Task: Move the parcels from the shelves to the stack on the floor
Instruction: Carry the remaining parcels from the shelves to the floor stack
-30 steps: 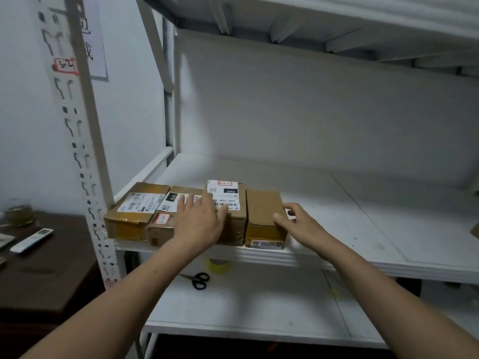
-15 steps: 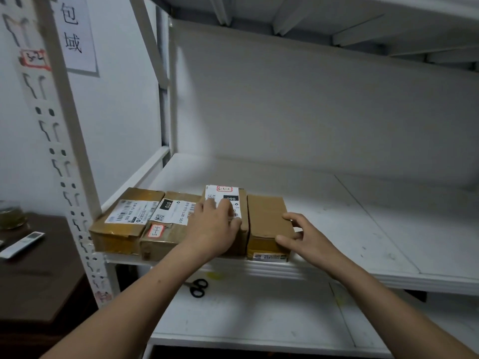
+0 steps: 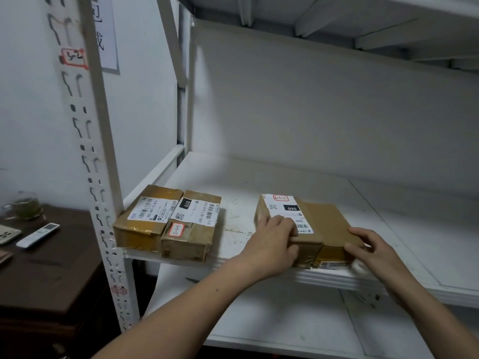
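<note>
Your left grip (image 3: 272, 244) is down on the white-labelled brown cardboard parcel (image 3: 282, 207). Its fingers are curled over the near left corner and clamped on it, and the knuckles cover the lower part of the label. Your right grip (image 3: 373, 251) is on the plain brown cardboard parcel (image 3: 329, 221), with fingers bent over the top right edge and closed on that near right corner. Those two parcels lie flat, side by side and touching, right at the front lip of the white metal shelf (image 3: 285, 174), held between your two hands. The labelled one is printed 060 and carries a red-bordered sticker at its far end.

Over to the left, well apart from that pair, two more lie on the same shelf. A yellow-taped brown parcel with a barcode label (image 3: 147, 216) sits hard against the perforated white upright post (image 3: 103, 151). Touching its right side is a brown parcel marked 010 (image 3: 194, 216), its near end jutting a little past the shelf edge.

Underneath runs a lower white shelf (image 3: 285, 320). Left of the rack stands a dark wooden worktop (image 3: 51, 268), with a white remote control (image 3: 39, 234) and a glass cup of green liquid (image 3: 24, 207) on it.
</note>
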